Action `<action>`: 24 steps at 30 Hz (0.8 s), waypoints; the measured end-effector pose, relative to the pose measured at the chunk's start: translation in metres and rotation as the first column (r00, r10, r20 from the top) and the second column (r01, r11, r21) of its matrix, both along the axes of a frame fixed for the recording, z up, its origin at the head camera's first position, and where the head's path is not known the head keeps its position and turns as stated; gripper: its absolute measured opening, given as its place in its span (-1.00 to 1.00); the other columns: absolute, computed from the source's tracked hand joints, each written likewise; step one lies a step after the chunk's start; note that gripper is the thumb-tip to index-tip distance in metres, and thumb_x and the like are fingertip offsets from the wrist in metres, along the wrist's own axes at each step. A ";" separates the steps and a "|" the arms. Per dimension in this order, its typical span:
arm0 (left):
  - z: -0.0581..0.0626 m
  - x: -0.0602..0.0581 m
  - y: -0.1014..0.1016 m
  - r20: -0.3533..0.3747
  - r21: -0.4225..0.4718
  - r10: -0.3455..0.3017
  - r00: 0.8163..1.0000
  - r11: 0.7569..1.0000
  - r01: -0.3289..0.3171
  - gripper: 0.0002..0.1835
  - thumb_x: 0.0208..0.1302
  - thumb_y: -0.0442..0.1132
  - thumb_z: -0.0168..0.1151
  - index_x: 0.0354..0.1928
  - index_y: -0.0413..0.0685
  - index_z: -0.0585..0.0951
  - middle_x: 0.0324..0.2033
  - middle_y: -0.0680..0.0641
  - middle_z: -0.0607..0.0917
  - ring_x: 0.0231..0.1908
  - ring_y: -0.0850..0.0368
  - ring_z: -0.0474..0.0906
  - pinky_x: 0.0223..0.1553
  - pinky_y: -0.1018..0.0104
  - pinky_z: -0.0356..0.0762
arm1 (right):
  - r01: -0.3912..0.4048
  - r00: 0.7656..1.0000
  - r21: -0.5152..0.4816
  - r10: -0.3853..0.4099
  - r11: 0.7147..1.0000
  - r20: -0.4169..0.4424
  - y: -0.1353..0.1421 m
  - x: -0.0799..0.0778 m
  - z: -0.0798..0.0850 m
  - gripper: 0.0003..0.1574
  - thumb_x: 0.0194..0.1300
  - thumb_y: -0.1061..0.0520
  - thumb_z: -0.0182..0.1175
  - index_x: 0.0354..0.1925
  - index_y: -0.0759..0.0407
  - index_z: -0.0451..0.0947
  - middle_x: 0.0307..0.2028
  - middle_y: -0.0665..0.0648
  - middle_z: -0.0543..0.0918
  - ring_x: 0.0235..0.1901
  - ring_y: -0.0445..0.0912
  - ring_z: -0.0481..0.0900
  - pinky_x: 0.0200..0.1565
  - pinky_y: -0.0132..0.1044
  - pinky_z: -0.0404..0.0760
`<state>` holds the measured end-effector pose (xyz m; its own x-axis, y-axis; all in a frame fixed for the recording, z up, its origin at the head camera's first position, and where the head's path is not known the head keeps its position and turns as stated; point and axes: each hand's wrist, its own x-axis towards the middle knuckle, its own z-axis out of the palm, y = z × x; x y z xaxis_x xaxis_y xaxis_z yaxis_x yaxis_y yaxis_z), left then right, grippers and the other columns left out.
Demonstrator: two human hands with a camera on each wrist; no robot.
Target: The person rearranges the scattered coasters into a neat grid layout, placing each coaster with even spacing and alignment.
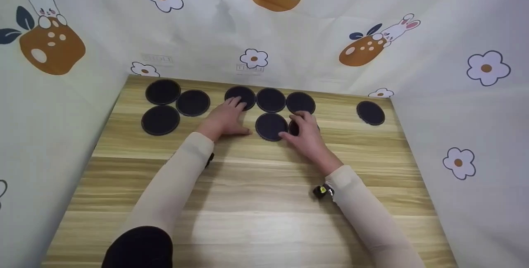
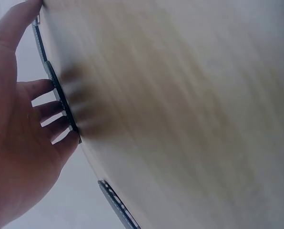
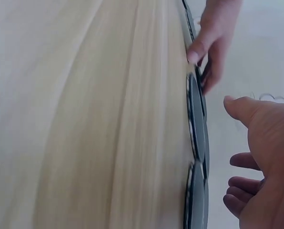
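My left hand (image 1: 226,118) reaches over the table and rests its fingertips on a round black coaster (image 1: 235,92) in the back row, thumb spread out to the right. The left wrist view shows those fingertips (image 2: 71,138) against the coaster's face. My right hand (image 1: 308,138) hovers with loosely bent fingers, holding nothing, over another black coaster (image 1: 294,128) that it partly hides. Beside that one, close to the right thumb, lies a coaster (image 1: 271,126) in the front row. Behind them sit two more, a middle coaster (image 1: 270,100) and a right one (image 1: 301,103).
At the back left, three black coasters (image 1: 160,120) lie grouped close together. A lone coaster (image 1: 370,113) is near the table's right edge. The wooden table (image 1: 256,202) is enclosed by patterned white curtains (image 1: 198,32) at the back and sides.
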<state>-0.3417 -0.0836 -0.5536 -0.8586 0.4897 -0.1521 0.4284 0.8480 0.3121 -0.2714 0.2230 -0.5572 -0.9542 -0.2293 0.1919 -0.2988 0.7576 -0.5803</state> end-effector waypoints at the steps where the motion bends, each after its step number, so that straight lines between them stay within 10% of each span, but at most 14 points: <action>1: 0.001 0.000 0.000 -0.002 0.001 -0.002 1.000 1.000 0.002 0.18 0.31 0.35 0.49 0.71 -0.24 0.25 0.72 -0.35 0.12 0.69 -0.37 0.02 0.65 -0.18 0.15 | 0.006 1.000 -0.012 -0.006 1.000 0.001 0.004 0.001 0.001 -0.09 0.33 -0.11 0.63 0.39 0.43 0.59 0.44 0.38 0.45 0.46 0.26 0.34 0.51 0.09 0.39; 14: 0.004 -0.004 0.001 -0.081 0.029 0.002 0.997 1.000 0.001 0.05 0.34 0.28 0.49 0.66 -0.19 0.34 0.67 -0.35 0.23 0.66 -0.37 0.12 0.62 -0.28 0.18 | 0.037 0.999 -0.063 -0.039 0.997 -0.029 0.043 0.005 0.001 -0.23 0.39 -0.04 0.59 0.33 0.42 0.64 0.41 0.40 0.50 0.42 0.26 0.37 0.49 0.10 0.39; 24: 0.013 0.014 -0.011 -0.112 0.099 -0.016 0.994 0.995 0.027 -0.11 0.43 0.16 0.43 0.57 -0.28 0.44 0.57 -0.36 0.40 0.58 -0.37 0.27 0.57 -0.28 0.27 | 0.057 0.998 -0.063 -0.058 0.996 -0.013 0.061 0.010 0.004 -0.24 0.37 -0.03 0.59 0.32 0.42 0.65 0.39 0.40 0.52 0.39 0.29 0.38 0.46 0.16 0.41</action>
